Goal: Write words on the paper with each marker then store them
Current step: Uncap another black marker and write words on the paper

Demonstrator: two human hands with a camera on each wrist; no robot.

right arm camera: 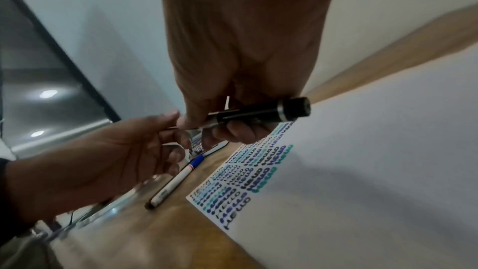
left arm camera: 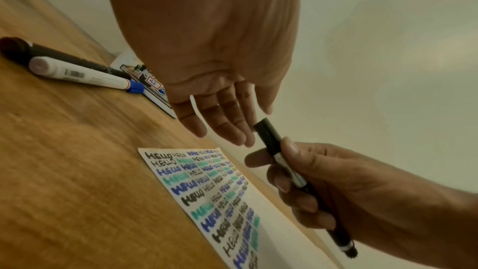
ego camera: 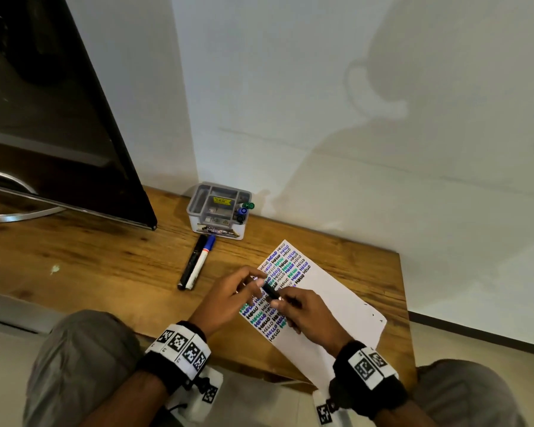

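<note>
1. A wooden table (ego camera: 111, 260) against a pale wall, with a dark monitor (ego camera: 59, 103) filling the upper left of the head view.
2. Centre frame, the right hand (ego camera: 309, 318) is curled round a black pen (ego camera: 272, 291), gripping the barrel with the cap end pointing up and away.
3. The left hand (ego camera: 228, 298) comes in with fingers loosely extended and holds nothing; in its wrist view the fingertips (left arm camera: 243, 136) sit just beside the cap end (touching or a hair off, I cannot tell).
4. Below both hands lies the paper (ego camera: 330, 306), its left part packed with rows of HELLO in black, blue and teal, its right part blank.
5. Left of centre, a black marker (ego camera: 193, 261) and a blue-capped marker (ego camera: 201, 262) lie side by side on the wood; further up, the organiser box (ego camera: 218, 211) already has markers standing at its right edge.
6. My read: the cap comes off next. Pinch the cap squarely, keep the barrel hand steady, pull straight along the pen, and keep the cap in hand for recapping.
</note>
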